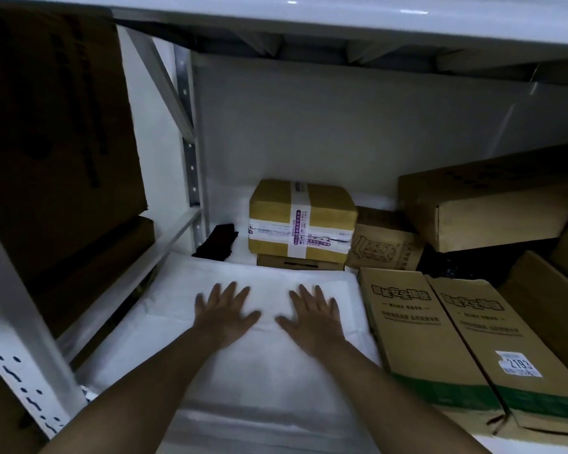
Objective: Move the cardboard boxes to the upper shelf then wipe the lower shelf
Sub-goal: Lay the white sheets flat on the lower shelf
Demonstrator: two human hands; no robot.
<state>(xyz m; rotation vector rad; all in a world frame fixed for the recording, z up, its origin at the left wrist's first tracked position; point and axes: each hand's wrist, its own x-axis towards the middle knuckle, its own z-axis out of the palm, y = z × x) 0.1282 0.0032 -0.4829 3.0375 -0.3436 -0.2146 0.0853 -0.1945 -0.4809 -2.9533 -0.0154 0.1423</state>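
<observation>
Both hands, left hand (225,311) & right hand (313,314), lie flat, fingers spread, gripping nothing on white sheeting (266,381) covering the lower shelf; taped cardboard box (300,221) at the back w/ tilted boxes (486,211) alongside could topple if pulled carelessly.

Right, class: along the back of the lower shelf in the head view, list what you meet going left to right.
Dark cloth → taped box → small printed box → large tilted box.

black cloth (217,241) by rack upright (191,158), white wall (341,132) behind
</observation>
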